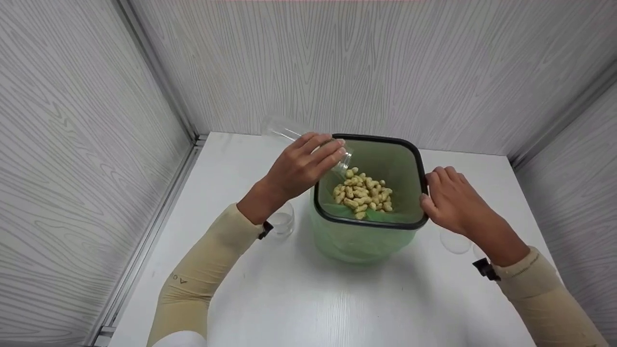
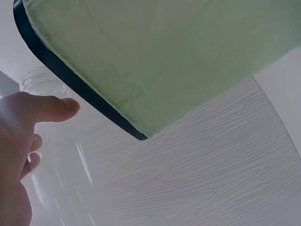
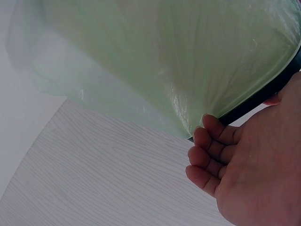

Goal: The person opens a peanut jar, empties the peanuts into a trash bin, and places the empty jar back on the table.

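Observation:
A square bin [image 1: 366,238] with a black rim and a green plastic bag liner [image 3: 141,56] stands on the white table. Peanuts in their shells [image 1: 361,193] lie in a heap inside it. My left hand [image 1: 306,161] grips a clear jar [image 2: 61,165], tilted with its mouth over the bin's left side and its base up to the left. In the left wrist view the thumb lies across the jar near its neck. On the other side, my right hand [image 1: 450,200] holds the bin's black rim [image 3: 254,103], fingers and thumb at its right edge.
Another clear jar [image 1: 282,219] stands left of the bin, partly behind my left forearm. A clear round lid [image 1: 455,242] lies at the right, with part of another round clear piece [image 1: 479,253] beside my right wrist. Pale wood-grain panels [image 1: 337,62] enclose the table.

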The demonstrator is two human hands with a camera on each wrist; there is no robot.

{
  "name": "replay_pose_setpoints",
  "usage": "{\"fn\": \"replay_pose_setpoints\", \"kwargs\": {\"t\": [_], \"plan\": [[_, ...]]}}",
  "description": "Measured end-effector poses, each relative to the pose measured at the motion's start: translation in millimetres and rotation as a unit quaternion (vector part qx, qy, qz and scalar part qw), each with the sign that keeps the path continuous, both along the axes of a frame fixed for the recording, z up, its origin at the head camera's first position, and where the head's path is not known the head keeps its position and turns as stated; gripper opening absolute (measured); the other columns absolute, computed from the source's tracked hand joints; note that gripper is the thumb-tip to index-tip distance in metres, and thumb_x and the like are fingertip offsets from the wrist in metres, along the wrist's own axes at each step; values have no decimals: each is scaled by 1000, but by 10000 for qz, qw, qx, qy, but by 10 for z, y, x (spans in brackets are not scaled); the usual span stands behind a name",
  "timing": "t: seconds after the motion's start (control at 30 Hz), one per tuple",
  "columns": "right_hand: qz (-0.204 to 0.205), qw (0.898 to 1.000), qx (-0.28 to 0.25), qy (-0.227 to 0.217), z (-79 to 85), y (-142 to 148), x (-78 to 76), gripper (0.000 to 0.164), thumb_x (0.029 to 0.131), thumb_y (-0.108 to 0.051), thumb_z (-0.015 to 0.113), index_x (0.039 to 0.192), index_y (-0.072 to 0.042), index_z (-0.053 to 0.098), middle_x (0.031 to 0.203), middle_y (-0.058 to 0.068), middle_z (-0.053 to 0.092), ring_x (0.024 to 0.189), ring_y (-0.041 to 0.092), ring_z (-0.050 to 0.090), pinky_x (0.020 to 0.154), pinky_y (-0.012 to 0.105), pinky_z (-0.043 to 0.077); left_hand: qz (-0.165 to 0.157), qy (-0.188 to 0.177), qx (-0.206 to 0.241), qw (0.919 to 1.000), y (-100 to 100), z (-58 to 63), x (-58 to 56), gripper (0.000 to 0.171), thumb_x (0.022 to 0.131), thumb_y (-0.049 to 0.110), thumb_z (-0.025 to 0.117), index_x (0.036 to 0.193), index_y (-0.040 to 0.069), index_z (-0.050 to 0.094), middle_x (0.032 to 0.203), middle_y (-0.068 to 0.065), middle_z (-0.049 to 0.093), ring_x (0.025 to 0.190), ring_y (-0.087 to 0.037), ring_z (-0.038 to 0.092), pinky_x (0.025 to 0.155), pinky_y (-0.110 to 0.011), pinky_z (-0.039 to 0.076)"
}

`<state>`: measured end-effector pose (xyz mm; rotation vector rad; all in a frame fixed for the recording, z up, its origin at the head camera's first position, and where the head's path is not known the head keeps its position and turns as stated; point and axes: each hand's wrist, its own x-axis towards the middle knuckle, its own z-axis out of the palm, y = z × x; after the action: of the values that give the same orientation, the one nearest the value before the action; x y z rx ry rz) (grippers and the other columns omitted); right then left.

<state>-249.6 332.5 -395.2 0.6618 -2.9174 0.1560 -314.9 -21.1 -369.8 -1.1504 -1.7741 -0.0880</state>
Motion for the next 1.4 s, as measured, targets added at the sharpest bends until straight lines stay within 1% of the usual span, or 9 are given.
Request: {"fn": "replay_pose_setpoints", "kwargs": {"t": [0.13, 0.23, 0.37, 0.5, 0.77, 1.0, 1.1, 1.23, 1.4], "plan": [[21, 10000, 51, 43, 9, 6, 15, 25, 96, -22, 37, 98, 2, 44, 92, 13, 45, 83, 26, 35, 74, 41, 31, -74, -370, 173, 9991, -34, 9, -8, 24, 97, 5, 57, 119, 7, 67, 122, -8, 70, 111, -24, 64, 99, -34, 52], [35, 9999, 74, 73, 13, 6, 22, 25, 96, -21, 37, 99, 3, 45, 93, 13, 46, 84, 27, 36, 75, 42, 31, -86, -675, 353, 9971, -72, 9, -23, 27, 93, 0, 60, 119, 5, 66, 121, -9, 69, 112, -24, 64, 99, -32, 53], [32, 10000, 62, 68, 18, 7, 26, 25, 95, -21, 37, 98, 2, 45, 92, 13, 45, 84, 27, 36, 74, 40, 30, -204, -1276, 655, 9894, -145, -16, -49, 38, 83, 0, 73, 120, 2, 63, 121, -11, 67, 115, -24, 63, 99, -31, 53], [62, 9999, 56, 68, 21, 7, 29, 24, 96, -21, 37, 97, 2, 45, 91, 13, 45, 83, 26, 36, 72, 39, 29, -316, -1779, 856, 9798, -235, -67, -71, 50, 79, 3, 80, 124, 0, 58, 123, -13, 63, 117, -25, 61, 98, -32, 54], [17, 10000, 41, -22, 34, 6, 47, 25, 95, -22, 36, 97, 2, 45, 90, 12, 45, 81, 25, 35, 72, 39, 28, -267, -2299, 1297, 9642, -347, -159, -127, 63, 75, 2, 83, 130, 0, 53, 126, -16, 62, 120, -27, 60, 101, -36, 53], [32, 10000, -7, -5, 33, 23, 54, 23, 96, -21, 37, 97, 1, 44, 91, 12, 45, 82, 25, 34, 72, 38, 28, -122, -2524, 1669, 9530, -415, -255, -207, 65, 73, 3, 84, 131, 1, 55, 125, -17, 63, 118, -28, 60, 100, -40, 53], [93, 9999, 37, 89, 26, 28, 53, 22, 95, -20, 37, 93, 1, 43, 88, 12, 43, 79, 25, 33, 71, 37, 26, -63, -2616, 1824, 9478, -454, -304, -246, 64, 73, 5, 85, 130, 1, 57, 123, -17, 64, 116, -28, 61, 99, -41, 53], [148, 9997, 62, 166, 6, 28, 57, 21, 95, -19, 38, 91, 1, 42, 86, 12, 42, 78, 25, 32, 70, 37, 25, 8, -2844, 2122, 9349, -509, -379, -292, 62, 72, 9, 86, 127, 1, 58, 121, -16, 65, 113, -27, 63, 98, -42, 54], [129, 9998, 58, 157, 1, 30, 57, 22, 95, -20, 38, 92, 1, 42, 86, 12, 42, 78, 25, 34, 70, 37, 26, 113, -3187, 2618, 9109, -560, -485, -332, 61, 72, 13, 86, 125, 2, 58, 119, -15, 67, 112, -27, 65, 95, -43, 55]]}}
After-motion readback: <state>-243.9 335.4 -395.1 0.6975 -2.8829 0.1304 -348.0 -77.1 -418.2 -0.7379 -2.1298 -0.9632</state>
